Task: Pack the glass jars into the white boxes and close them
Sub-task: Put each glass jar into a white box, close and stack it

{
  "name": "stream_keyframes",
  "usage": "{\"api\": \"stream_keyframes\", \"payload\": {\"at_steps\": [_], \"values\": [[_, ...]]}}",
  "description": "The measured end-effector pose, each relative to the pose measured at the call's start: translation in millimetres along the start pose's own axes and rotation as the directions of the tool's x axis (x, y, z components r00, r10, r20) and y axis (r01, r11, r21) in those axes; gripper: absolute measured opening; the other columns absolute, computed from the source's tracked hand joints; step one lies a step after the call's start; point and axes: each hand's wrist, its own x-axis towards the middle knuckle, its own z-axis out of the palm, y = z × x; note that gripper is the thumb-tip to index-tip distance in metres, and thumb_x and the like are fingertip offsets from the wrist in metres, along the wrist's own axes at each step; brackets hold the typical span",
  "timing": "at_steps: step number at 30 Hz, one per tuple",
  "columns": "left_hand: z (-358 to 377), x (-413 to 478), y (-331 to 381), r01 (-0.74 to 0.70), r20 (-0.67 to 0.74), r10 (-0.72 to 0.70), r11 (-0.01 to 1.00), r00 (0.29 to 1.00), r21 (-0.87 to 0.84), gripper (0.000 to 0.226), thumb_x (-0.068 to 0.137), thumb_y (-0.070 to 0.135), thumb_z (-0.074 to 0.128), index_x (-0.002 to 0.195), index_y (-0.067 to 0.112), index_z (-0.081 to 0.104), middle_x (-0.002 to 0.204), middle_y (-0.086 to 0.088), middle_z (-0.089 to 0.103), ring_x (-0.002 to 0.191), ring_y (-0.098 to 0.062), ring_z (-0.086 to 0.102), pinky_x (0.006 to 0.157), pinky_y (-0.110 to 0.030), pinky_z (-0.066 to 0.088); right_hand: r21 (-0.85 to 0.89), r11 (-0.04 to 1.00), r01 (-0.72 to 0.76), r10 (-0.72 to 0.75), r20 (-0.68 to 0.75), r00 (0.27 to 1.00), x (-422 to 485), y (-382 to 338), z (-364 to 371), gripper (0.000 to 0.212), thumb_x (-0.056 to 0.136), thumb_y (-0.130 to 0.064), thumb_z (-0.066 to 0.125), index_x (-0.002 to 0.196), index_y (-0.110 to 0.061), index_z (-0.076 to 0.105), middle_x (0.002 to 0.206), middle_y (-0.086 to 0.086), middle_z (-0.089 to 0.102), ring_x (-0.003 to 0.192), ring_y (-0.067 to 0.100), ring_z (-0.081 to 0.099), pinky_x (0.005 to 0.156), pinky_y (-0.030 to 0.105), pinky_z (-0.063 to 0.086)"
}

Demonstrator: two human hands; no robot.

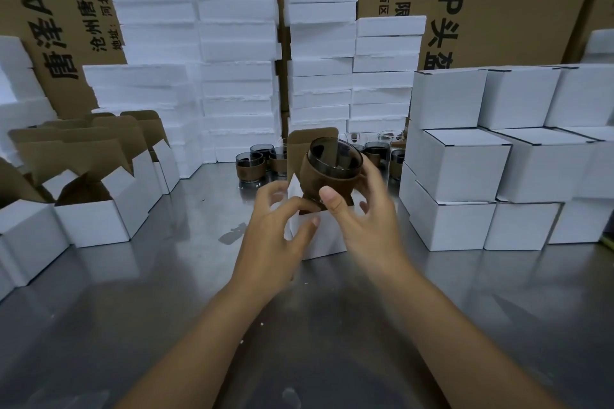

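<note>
While the left hand (275,232) holds the open white box (327,242), the right hand (362,222) sensibly grips the fragile, slick glass jar (334,161) by its brown sleeve (314,181).

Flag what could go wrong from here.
1. The smoky glass jar with a brown sleeve sits tilted in the right hand; its base may catch the rim of the open white cardboard box.
2. The left hand holds just one side of the box, so it might slide on the shiny metal table.
</note>
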Motion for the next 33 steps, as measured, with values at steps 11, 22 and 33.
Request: {"api": "stream_keyframes", "payload": {"at_steps": [11, 22, 33], "values": [[0, -3, 7, -0.039, 0.057, 0.044, 0.996, 0.997, -0.085, 0.005, 0.087, 0.024, 0.063, 0.089, 0.028, 0.06, 0.126, 0.003, 0.051, 0.111, -0.01, 0.053, 0.092, -0.021, 0.049, -0.065, 0.998, 0.014, -0.012, 0.038, 0.999, 5, -3, -10, 0.03, 0.077, -0.052, 0.054, 0.106, -0.05, 0.046, 0.099, -0.037, 0.056, 0.097, -0.032, 0.042, 0.073, -0.011, 0.027], [2, -3, 5, -0.071, 0.037, 0.076, 0.991, 0.996, -0.112, 0.008, 0.087, 0.022, 0.065, 0.087, 0.027, 0.059, 0.114, 0.01, 0.051, 0.101, -0.004, 0.053, 0.085, -0.013, 0.048, -0.239, 0.963, 0.122, -0.09, 0.14, 0.986, 4, -2, -18, 0.04, 0.093, -0.026, 0.057, 0.112, -0.056, 0.038, 0.117, -0.026, 0.046, 0.114, -0.002, 0.044, 0.085, 0.006, 0.032], [1, -2, 2, -0.115, -0.007, 0.116, 0.977, 0.993, -0.18, 0.03, 0.086, 0.018, 0.066, 0.078, 0.043, 0.051, 0.106, 0.025, 0.047, 0.102, -0.001, 0.054, 0.085, -0.013, 0.05, -0.488, 0.839, 0.242, -0.173, 0.184, 0.968, 4, -6, -20, 0.024, 0.087, -0.015, 0.062, 0.095, -0.023, 0.041, 0.103, -0.012, 0.041, 0.089, 0.003, 0.043, 0.076, 0.031, 0.047]]}}
